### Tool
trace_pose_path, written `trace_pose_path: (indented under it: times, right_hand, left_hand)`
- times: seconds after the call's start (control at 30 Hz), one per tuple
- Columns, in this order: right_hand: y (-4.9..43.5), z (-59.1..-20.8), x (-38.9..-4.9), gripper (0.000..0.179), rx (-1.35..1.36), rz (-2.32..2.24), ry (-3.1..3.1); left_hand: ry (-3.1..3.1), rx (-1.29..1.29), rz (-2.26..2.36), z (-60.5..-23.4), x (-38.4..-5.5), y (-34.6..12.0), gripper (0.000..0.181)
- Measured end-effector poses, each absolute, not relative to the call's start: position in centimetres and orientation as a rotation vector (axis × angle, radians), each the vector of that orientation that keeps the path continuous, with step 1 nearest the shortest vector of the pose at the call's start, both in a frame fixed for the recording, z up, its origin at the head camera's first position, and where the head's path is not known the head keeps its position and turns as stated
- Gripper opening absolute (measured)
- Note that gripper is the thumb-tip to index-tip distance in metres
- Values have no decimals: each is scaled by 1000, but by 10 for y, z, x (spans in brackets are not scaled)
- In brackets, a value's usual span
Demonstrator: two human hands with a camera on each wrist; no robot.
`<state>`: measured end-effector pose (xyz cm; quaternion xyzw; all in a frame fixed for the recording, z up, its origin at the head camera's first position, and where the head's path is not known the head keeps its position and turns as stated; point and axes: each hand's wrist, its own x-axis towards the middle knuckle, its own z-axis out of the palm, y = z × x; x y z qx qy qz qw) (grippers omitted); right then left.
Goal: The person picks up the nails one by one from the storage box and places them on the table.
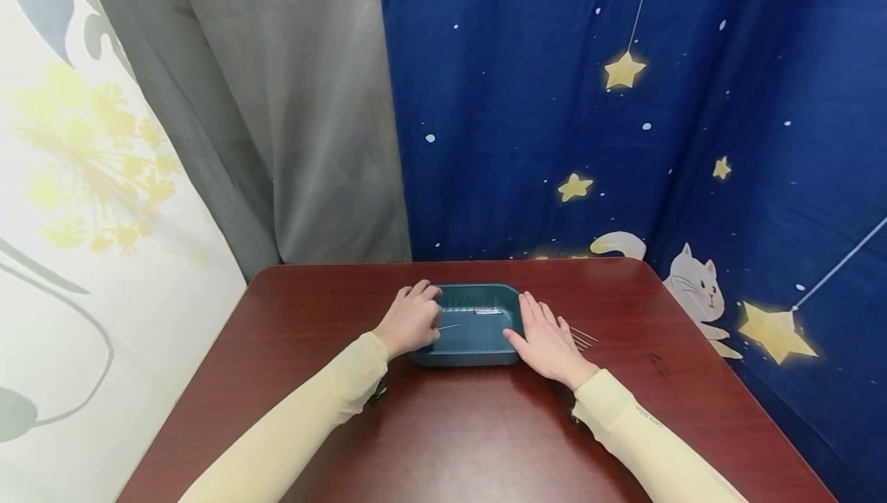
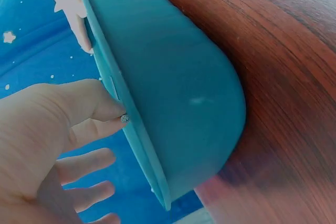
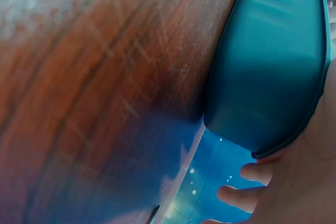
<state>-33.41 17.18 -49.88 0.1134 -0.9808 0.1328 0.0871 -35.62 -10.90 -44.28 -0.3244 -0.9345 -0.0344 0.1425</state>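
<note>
A teal rectangular tray (image 1: 464, 360) stands on the table, with a thin, light-coloured stick (image 1: 487, 312) lying inside near its far wall. My left hand (image 1: 410, 321) is over the tray's left end. Between thumb and index finger it pinches a thin metal stick (image 1: 449, 326), whose round, glittering end (image 2: 125, 118) shows in the left wrist view; the other fingers are spread. My right hand (image 1: 550, 343) rests along the tray's right rim, fingers extended and thumb over the edge. Just right of it, several thin sticks (image 1: 584, 338) lie on the table, partly hidden by the hand.
The dark red wooden table (image 1: 443, 434) ends behind the tray at a straight far edge. Beyond hang a grey curtain (image 1: 326, 125) and a blue curtain with stars (image 1: 527, 125). A white patterned curtain (image 1: 90, 256) is on the left.
</note>
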Motion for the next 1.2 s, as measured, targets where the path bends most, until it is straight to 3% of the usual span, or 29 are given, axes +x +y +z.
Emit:
trace_pose_path:
  times: [0.53, 0.7, 1.2]
  right_hand:
    - [172, -500, -335, 91, 350, 411, -2915]
    - [173, -500, -336, 92, 352, 401, -2918]
    - [172, -502, -336, 92, 337, 417, -2917]
  left_hand:
    - [-2650, -729, -210, -424, -348, -167, 20]
    - [-2615, -640, -255, -427, -348, -185, 11]
    - [-2783, -435, -238, -472, -368, -237, 16]
